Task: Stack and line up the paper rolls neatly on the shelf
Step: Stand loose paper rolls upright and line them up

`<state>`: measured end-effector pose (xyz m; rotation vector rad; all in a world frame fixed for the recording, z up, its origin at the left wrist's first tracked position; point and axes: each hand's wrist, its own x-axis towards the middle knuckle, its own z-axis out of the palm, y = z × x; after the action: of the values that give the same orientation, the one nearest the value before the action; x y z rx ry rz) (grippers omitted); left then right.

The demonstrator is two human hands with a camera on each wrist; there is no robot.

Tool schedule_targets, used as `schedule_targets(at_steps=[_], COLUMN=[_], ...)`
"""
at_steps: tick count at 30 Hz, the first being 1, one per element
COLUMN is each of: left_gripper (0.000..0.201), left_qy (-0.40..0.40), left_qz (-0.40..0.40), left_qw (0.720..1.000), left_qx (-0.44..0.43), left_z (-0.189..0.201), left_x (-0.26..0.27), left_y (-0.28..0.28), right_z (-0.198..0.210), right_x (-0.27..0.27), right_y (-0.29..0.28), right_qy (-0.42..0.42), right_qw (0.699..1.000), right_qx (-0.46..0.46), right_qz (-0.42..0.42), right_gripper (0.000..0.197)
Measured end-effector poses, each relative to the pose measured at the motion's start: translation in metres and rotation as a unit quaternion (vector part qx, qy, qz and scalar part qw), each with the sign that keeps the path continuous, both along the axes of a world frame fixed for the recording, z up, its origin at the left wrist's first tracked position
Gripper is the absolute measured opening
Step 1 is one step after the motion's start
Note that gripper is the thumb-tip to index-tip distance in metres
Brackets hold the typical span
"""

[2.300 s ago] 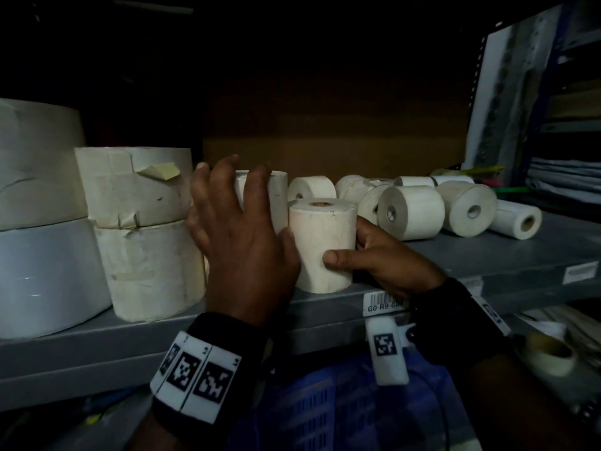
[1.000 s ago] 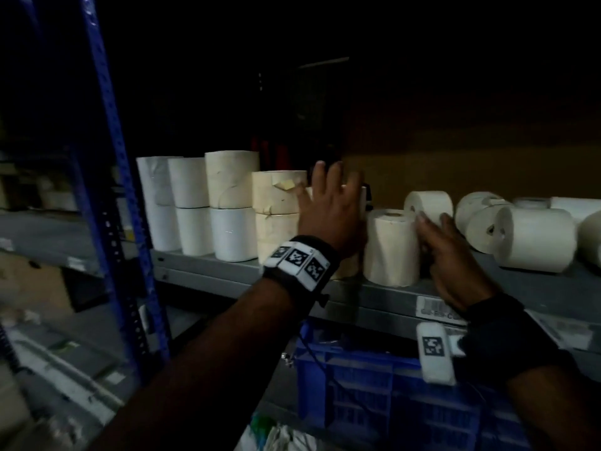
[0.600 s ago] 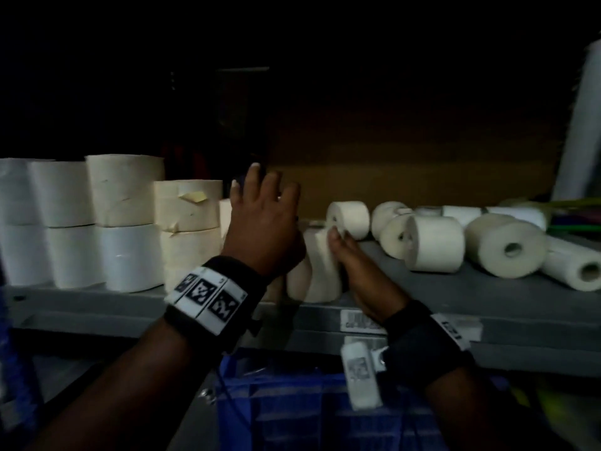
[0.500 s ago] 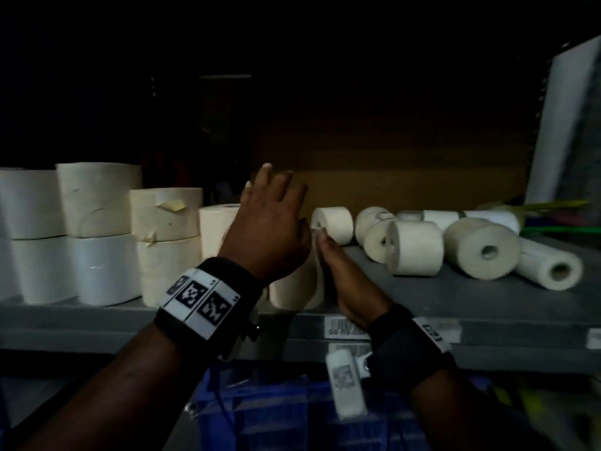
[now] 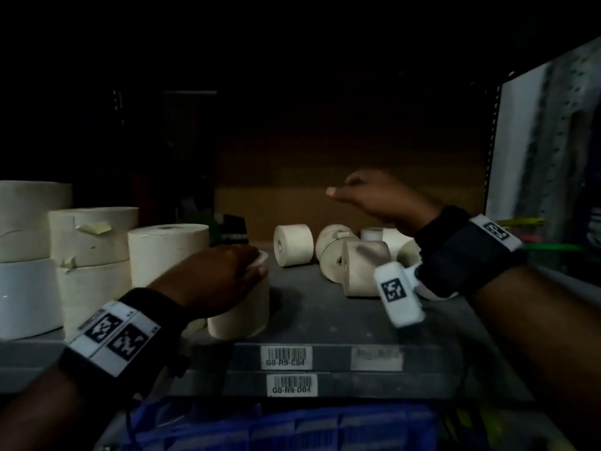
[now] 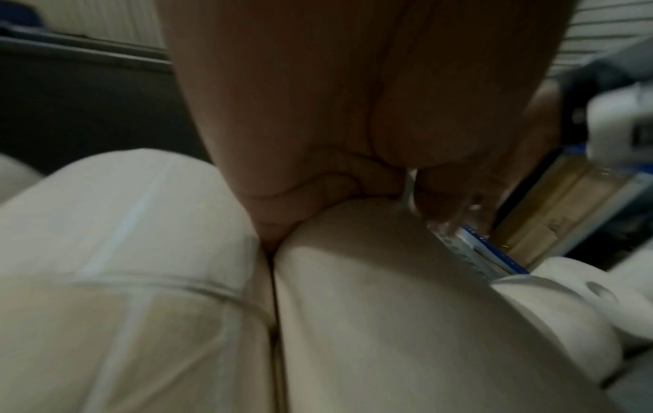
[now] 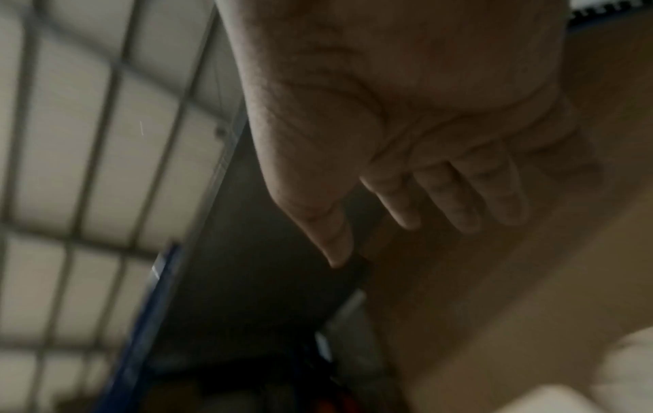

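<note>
The left hand [image 5: 224, 276] rests on top of an upright paper roll [image 5: 240, 307] near the front edge of the shelf [image 5: 325, 307], fingers curled over the top rim. Judged purpose: the downward hold keeps the roll standing on its flat end, pressed against the neighbouring upright roll [image 5: 167, 252], so the row stays straight. The left wrist view shows the two roll walls touching along a narrow seam.

Toward the left end of the shelf stand two-high stacks of wider rolls [image 5: 92, 262], the upper one [image 5: 92, 234] bearing a loose tape tab [image 5: 96, 226]. Stacking on flat ends prevents rolling.

The right hand [image 5: 374, 198] is raised above the loose rolls [image 5: 338, 252] lying on their sides further back, toward the right end of the shelf. It holds nothing; in the right wrist view its fingers [image 7: 455, 195] hang relaxed, slightly apart. Judged intent: a reach for the next loose roll.

Rolls on their sides can roll toward the front edge; each probably needs turning onto its end before joining the row. Two barcode labels [image 5: 286, 357] mark the front edge.
</note>
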<state>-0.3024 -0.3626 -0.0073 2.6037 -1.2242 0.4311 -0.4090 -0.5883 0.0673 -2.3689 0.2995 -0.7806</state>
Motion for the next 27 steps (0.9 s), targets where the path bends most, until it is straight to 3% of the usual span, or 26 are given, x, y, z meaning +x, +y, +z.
schedule_targets(at_steps=[2,4,10,11,14,15,18,21,24,27], left_gripper=[0.057,0.069,0.075,0.071,0.060,0.058,0.063,0.077,0.104,0.091], left_qy=[0.052,0.091,0.104,0.099,0.098,0.105,0.133,0.177,0.260,0.304], left_qz=[-0.003,-0.006,-0.002,0.000,0.002,-0.002,-0.023,-0.029,-0.080,-0.111], left_qw=[0.998,0.994,0.991,0.992,0.992,0.990,0.982,0.970,0.929,0.886], left_qx=[-0.029,-0.063,-0.078,-0.080,-0.083,-0.090,-0.131,-0.164,-0.252,-0.331], left_z=[0.002,0.008,0.008,0.008,0.008,0.009,0.007,0.005,0.004,0.004], left_x=[-0.003,-0.005,-0.014,-0.016,-0.017,-0.017,-0.014,-0.006,0.004,0.005], left_y=[0.002,0.004,0.002,0.001,0.000,0.001,0.002,0.003,0.006,0.011], right_z=[-0.003,-0.008,-0.032,-0.032,-0.020,-0.018,-0.029,-0.049,-0.048,-0.045], right_x=[0.008,0.015,0.004,0.000,-0.011,-0.014,-0.020,-0.016,-0.014,-0.018], right_y=[-0.019,-0.033,-0.041,-0.041,-0.042,-0.042,-0.042,-0.047,-0.045,-0.042], right_qy=[0.152,0.280,0.408,0.396,0.285,0.256,0.296,0.314,0.310,0.342], right_qw=[0.982,0.934,0.866,0.874,0.935,0.947,0.941,0.944,0.946,0.934], right_qx=[-0.106,-0.209,-0.286,-0.280,-0.211,-0.193,-0.161,-0.096,-0.090,-0.097], right_qz=[-0.036,-0.072,-0.038,-0.032,-0.008,-0.009,-0.022,-0.018,-0.033,-0.037], right_gripper=[0.049,0.056,0.080,0.076,0.045,0.044,0.069,0.076,0.084,0.084])
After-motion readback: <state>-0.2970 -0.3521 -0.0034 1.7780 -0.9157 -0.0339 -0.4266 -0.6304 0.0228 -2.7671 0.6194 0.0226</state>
